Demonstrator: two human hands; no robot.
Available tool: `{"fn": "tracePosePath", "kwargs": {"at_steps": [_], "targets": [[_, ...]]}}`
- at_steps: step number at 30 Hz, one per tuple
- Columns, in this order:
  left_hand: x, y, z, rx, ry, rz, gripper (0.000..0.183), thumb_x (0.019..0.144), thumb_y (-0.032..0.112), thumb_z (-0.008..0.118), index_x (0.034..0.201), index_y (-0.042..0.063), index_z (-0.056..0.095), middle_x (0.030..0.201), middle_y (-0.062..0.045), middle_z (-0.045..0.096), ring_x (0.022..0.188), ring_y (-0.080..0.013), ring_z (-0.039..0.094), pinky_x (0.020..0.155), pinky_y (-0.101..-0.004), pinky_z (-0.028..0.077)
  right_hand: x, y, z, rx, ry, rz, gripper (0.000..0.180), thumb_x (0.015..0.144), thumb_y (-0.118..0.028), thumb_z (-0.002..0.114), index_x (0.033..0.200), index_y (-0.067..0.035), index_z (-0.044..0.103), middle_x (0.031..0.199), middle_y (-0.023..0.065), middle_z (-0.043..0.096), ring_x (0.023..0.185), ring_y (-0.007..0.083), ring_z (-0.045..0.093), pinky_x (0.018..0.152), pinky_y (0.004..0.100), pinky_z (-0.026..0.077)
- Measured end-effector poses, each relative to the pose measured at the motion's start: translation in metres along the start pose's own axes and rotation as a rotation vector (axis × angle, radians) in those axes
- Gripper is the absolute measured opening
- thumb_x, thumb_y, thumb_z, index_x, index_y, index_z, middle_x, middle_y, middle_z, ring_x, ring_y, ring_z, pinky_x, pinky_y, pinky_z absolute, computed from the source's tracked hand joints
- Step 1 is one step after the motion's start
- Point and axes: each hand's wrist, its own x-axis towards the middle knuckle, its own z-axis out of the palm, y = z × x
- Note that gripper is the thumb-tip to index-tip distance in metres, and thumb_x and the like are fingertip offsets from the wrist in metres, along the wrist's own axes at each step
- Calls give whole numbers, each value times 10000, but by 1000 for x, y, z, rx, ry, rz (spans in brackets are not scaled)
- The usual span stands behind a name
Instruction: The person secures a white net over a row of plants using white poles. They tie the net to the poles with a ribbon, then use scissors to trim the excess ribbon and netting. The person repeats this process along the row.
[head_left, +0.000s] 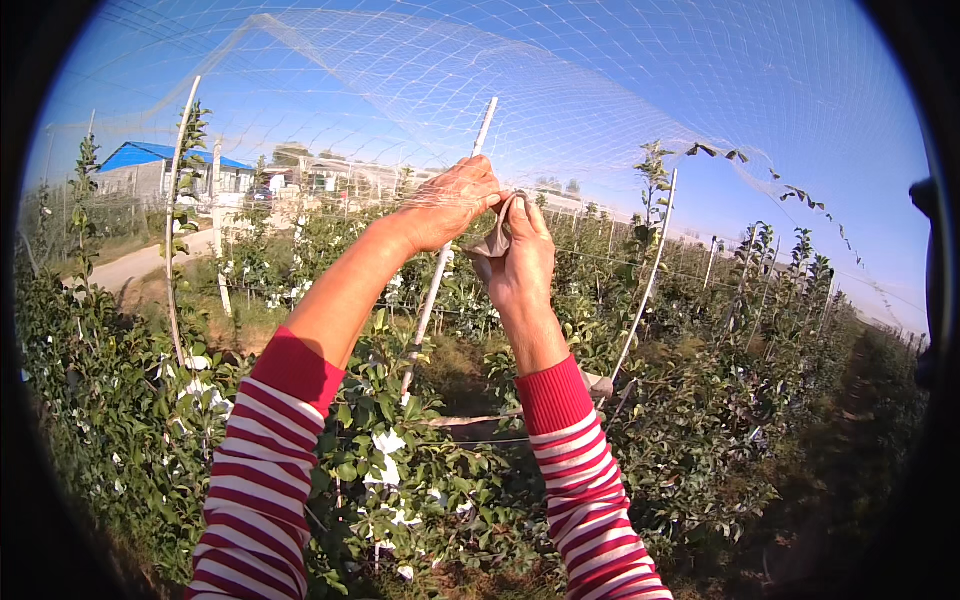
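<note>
Both of my hands are raised in front of me near the upper part of a white pole (433, 307). My left hand (454, 199) is closed beside the pole, with strands of the thin white net (480, 82) across its back; its fingertips meet a greyish-brown cloth strip. My right hand (523, 262) pinches this cloth strip (496, 238) between thumb and fingers, and part of the cloth hangs at the palm. The net spreads overhead. A pale strip of similar cloth (472, 421) runs lower down, behind my right forearm.
Leafy fruit trees (360, 465) with white bags or paper (388, 442) among the leaves stand below my arms. More poles rise at the left (174, 217) and right (649, 285). Wires cross between them. A dirt road (142, 261) and a blue-roofed building (139, 156) lie behind.
</note>
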Motion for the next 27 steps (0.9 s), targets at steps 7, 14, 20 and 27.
{"fn": "tracePosePath", "kwargs": {"at_steps": [7,14,20,27], "targets": [[1,-22,37,-22,307,75,195,948,170,458,959,6,563,1008,-130,500,1032,-295,483,955,-405,378,-8,6,-18,-175,91,-164,235,973,-207,489,1108,-48,598,875,13,641,609,77,574,601,233,503],[2,-12,57,-724,497,-63,198,954,154,487,844,-6,526,837,-55,396,786,-167,437,761,-295,397,5,8,-70,-1160,112,-662,174,882,-114,606,1020,-18,655,936,67,645,1037,179,522,867,307,395],[-7,-8,61,-927,487,-177,232,972,182,471,829,7,522,846,-24,402,764,-114,416,735,-258,376,12,8,-57,-642,-141,-392,112,933,-77,521,961,-16,611,764,35,575,720,128,606,625,278,468],[-9,-11,68,-1090,502,-239,253,977,253,479,811,65,517,754,29,398,671,-78,387,600,-227,338,16,9,-39,-384,-122,-56,168,928,-34,487,1048,-12,603,761,12,532,588,55,495,427,200,368]]}}
